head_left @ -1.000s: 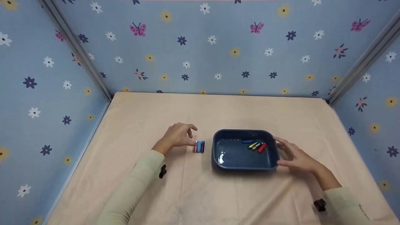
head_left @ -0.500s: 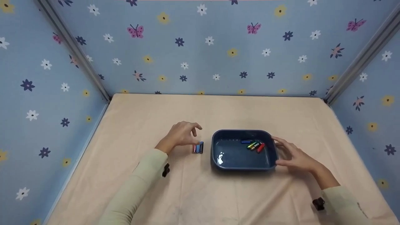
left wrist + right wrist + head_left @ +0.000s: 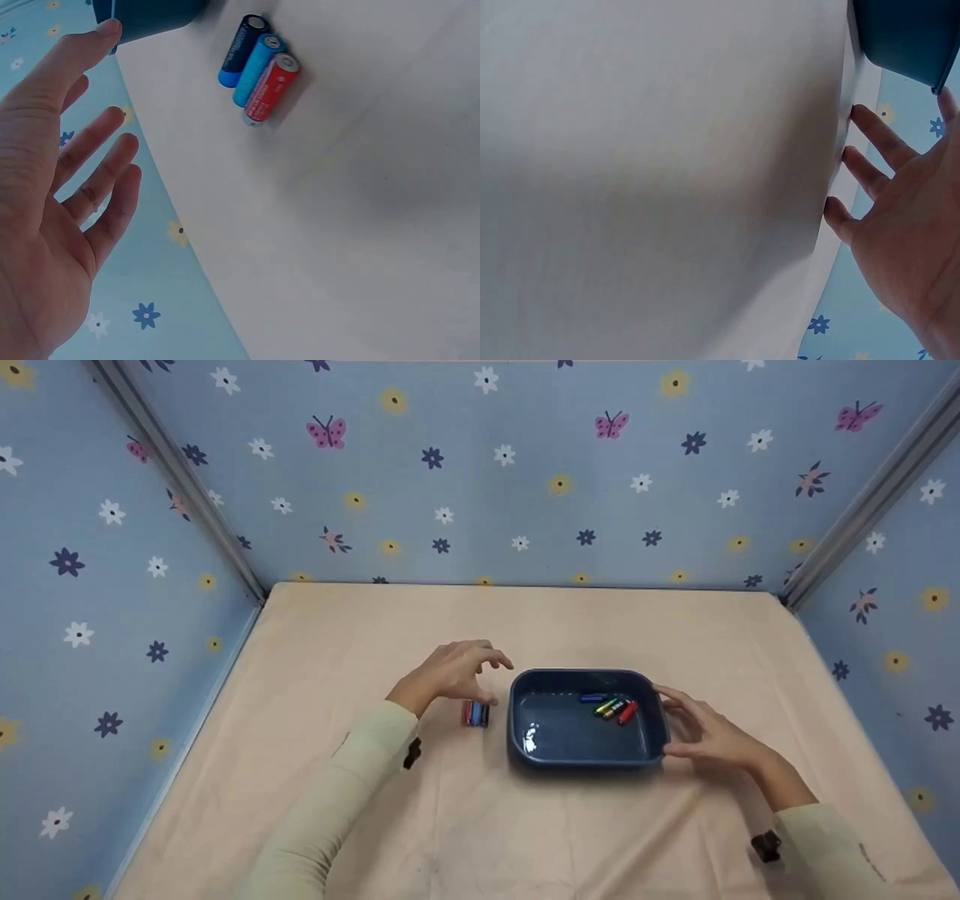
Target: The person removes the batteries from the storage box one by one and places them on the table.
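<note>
My left hand [image 3: 457,671] is in the air just left of a dark blue rectangular dish [image 3: 585,763], fingers spread, nothing between them. Below it, a red battery [image 3: 271,88], a light blue battery [image 3: 259,69] and a dark blue battery [image 3: 244,49] lie side by side on the cloth; the hand partly covers their far ends in the head view. My right hand [image 3: 712,739] rests against the dish's right end, thumb and forefinger apart at the rim. Inside the dish, towards its right side, lie a red battery [image 3: 628,713], a blue battery [image 3: 593,699] and green ones [image 3: 606,707].
A pale cloth [image 3: 360,645] with some creases covers the table. Blue flowered walls [image 3: 480,472] enclose it at the back and both sides, with metal posts [image 3: 180,480] at the back corners.
My left hand has moved right and slightly up, from over the battery row towards the dish. My right hand and the dish have stayed put.
</note>
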A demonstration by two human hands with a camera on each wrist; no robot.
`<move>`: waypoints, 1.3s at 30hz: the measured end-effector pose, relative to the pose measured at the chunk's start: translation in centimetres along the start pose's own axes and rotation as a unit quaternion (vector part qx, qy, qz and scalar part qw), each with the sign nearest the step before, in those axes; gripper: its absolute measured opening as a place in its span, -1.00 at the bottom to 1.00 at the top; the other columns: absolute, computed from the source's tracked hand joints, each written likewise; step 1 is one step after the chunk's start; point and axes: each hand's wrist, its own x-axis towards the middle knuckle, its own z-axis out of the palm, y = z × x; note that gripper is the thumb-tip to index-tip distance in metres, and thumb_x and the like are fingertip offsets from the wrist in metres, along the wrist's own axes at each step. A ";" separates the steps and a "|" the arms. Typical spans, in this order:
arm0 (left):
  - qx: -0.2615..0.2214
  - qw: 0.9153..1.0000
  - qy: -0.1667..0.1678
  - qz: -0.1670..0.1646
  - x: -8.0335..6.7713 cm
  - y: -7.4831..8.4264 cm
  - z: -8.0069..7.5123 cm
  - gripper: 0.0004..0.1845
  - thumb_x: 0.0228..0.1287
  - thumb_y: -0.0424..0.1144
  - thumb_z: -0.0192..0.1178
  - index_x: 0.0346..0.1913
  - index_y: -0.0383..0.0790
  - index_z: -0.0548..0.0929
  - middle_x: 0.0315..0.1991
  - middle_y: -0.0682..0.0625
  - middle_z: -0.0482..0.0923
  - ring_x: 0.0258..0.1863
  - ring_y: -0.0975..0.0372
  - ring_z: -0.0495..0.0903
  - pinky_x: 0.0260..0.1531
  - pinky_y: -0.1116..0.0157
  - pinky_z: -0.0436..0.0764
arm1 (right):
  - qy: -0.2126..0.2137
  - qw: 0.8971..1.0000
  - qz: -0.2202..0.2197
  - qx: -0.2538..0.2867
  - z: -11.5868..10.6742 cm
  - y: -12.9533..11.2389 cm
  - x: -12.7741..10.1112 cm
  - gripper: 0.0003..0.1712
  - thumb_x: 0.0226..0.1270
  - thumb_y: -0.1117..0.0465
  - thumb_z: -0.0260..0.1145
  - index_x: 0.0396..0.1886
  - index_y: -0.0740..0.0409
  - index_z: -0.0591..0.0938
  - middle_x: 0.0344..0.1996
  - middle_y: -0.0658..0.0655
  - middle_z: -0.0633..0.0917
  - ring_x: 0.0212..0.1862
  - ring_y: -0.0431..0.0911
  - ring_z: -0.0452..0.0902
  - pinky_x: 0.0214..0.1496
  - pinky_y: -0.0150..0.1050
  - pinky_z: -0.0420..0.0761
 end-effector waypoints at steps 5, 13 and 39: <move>0.008 1.000 -0.014 0.015 0.8 0.7 -0.4 -0.35 0.32 -0.02 0.64 0.46 0.13 0.74 0.33 -0.04 0.75 0.20 0.01 0.74 0.20 -0.06 0.72 | -0.002 1.000 0.004 0.001 0.0 -0.1 0.0 0.15 0.39 -0.01 0.64 0.85 -0.27 0.23 0.65 0.38 0.51 0.71 0.49 0.20 0.58 0.77 0.01; -0.007 0.999 -0.021 0.048 2.0 2.4 -0.8 -0.39 0.34 -0.10 0.63 0.44 0.08 0.76 0.36 -0.05 0.75 0.21 -0.02 0.76 0.20 -0.08 0.74 | -0.002 1.000 0.008 -0.001 -0.1 -0.1 0.0 0.15 0.39 -0.01 0.64 0.85 -0.27 0.23 0.66 0.39 0.50 0.71 0.49 0.21 0.58 0.77 0.03; 0.045 0.993 -0.047 0.099 6.3 7.7 -0.1 -0.46 0.39 -0.09 0.61 0.41 0.08 0.79 0.45 0.05 0.74 0.43 0.06 0.70 0.51 -0.05 0.63 | -0.004 1.000 -0.014 0.004 -0.2 -0.1 0.0 0.14 0.41 0.07 0.63 0.86 -0.17 0.22 0.69 0.42 0.45 0.67 0.53 0.30 0.58 0.77 0.02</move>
